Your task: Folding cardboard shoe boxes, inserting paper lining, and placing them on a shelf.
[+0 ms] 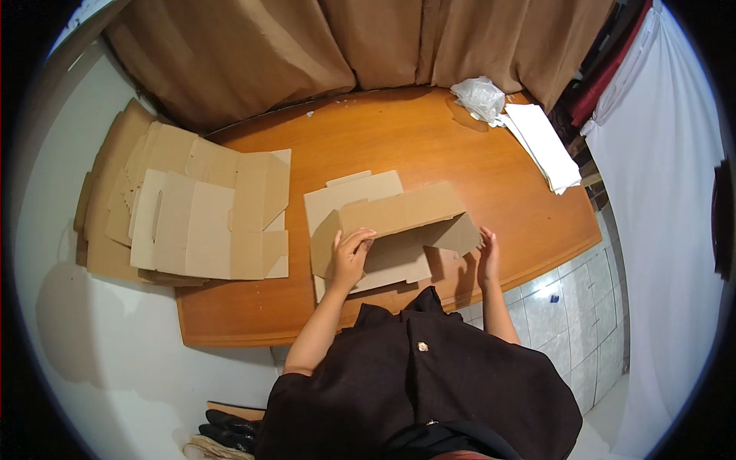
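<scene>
Far left: stack of flat cardboard blanks (180, 230), creased and slotted, covering the left end of the wooden table (368, 138), beside the pale wall (69, 299). Strip of bare wood between stack and work.

Centre: part-folded cardboard box (406, 211), between the two hands, near the table's front edge. Left hand (350, 258) grips its near left corner, fingers bent over the panel edge. Raised panels form a hollow opening toward the person; cardboard floor inside, partly in shadow. Flat flaps stick out behind and in front.

Right of the box: right hand (488, 257) open, fingers up, just beside the right end flap (461, 234); contact, cannot tell. Bare tabletop behind and to the right.

Far right, back corner: crumpled translucent plastic bag (479, 100), contents unclear; next to it, white paper sheets (543, 146) along the table's right edge.
</scene>
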`<state>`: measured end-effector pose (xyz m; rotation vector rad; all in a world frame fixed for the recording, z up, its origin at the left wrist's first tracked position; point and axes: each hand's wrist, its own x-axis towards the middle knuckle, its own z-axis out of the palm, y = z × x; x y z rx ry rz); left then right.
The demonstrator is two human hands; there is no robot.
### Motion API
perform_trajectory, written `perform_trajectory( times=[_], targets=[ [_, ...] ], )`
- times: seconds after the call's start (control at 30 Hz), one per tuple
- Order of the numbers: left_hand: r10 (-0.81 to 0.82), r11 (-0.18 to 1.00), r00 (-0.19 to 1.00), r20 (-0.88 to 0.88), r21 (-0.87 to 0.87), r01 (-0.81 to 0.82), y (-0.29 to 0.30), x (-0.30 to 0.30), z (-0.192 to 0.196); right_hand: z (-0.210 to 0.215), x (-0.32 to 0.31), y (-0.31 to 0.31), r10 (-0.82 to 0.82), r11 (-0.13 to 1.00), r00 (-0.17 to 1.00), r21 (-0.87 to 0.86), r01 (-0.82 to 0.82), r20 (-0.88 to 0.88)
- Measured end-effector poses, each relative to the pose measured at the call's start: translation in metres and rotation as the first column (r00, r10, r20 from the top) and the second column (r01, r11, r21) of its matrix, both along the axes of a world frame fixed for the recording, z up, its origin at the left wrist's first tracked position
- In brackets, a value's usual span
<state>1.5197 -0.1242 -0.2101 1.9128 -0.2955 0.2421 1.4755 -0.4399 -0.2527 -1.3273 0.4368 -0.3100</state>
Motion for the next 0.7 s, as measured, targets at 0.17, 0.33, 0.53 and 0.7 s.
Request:
perform_trajectory(
  times=[0.17, 0.33, 0.53, 0.7],
  targets=[
    [-0.015, 0.986, 0.998, -0.054, -0.164, 0.006, 0.034, -0.004, 0.021, 0.014, 0.041, -0.018, 0.118, 0.992, 0.992, -0.038, -0.116, 0.049],
    [-0.118, 0.832, 0.993, -0.021, -0.548, 0.087, 0.067, -0.02, 0.01, 0.04, 0.089, 0.021, 0.404, 0.914, 0.911, -0.05, -0.402, 0.077],
    [-0.002, 0.632, 1.0, 0.013, -0.775, 0.011, 0.072, -0.038, 0.0, 0.006, 0.096, 0.069, 0.485, 0.874, 0.875, 0.027, -0.485, 0.019],
    [-0.015, 0.656, 1.0, -0.026, -0.754, -0.01, 0.043, -0.045, -0.008, 0.079, 0.078, 0.108, 0.335, 0.862, 0.918, 0.325, -0.39, 0.214]
  ],
)
